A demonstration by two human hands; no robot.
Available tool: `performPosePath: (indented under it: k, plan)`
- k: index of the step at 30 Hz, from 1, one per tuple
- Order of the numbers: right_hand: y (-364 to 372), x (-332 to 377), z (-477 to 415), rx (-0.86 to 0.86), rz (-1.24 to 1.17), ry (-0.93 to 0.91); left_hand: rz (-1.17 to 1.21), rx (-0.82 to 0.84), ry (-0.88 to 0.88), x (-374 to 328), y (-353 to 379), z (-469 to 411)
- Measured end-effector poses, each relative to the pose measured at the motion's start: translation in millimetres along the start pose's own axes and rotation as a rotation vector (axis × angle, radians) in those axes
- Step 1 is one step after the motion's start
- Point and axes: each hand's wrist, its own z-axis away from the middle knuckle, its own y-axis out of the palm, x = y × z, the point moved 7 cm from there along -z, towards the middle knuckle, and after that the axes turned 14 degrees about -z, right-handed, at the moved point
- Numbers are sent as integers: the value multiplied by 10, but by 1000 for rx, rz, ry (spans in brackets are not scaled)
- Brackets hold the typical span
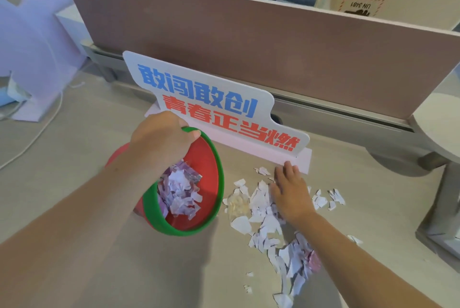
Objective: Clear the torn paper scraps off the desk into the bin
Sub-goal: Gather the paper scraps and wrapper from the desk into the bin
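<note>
A red bin with a green rim (pixel 214 158) is tipped on its side, its mouth facing right toward the scraps. My left hand (pixel 161 138) grips the top of the rim. Torn paper scraps (pixel 179 193) lie inside the bin. More white and purple torn scraps (pixel 263 220) are spread on the desk right of the bin, trailing toward the near edge. My right hand (pixel 291 190) lies flat on the scraps with fingers straight, palm down, just right of the bin's mouth.
A white sign with blue and red characters (pixel 211 103) stands on a white base just behind the hands. A brown partition (pixel 249 41) runs along the desk's back. White foam pieces (pixel 32 53) and a cable (pixel 42 131) lie at left. Stray scraps (pixel 333 198) sit further right.
</note>
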Motion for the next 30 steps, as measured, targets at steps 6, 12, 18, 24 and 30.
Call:
performPosePath:
  k: [6, 12, 18, 24, 30]
  plan:
    - [25, 276, 142, -141, -204, -3, 44, 6, -20, 113, -66, 41]
    - [283, 341, -223, 78, -31, -14, 141, 23, -90, 277, -63, 34]
    - [211, 328, -195, 187, 88, -84, 160, 3, -94, 355, -96, 78]
    - [18, 368, 449, 123, -114, -194, 108, 11, -36, 297, -84, 95]
    - [-576, -747, 543, -308, -223, 322, 62, -15, 0, 177, -67, 139]
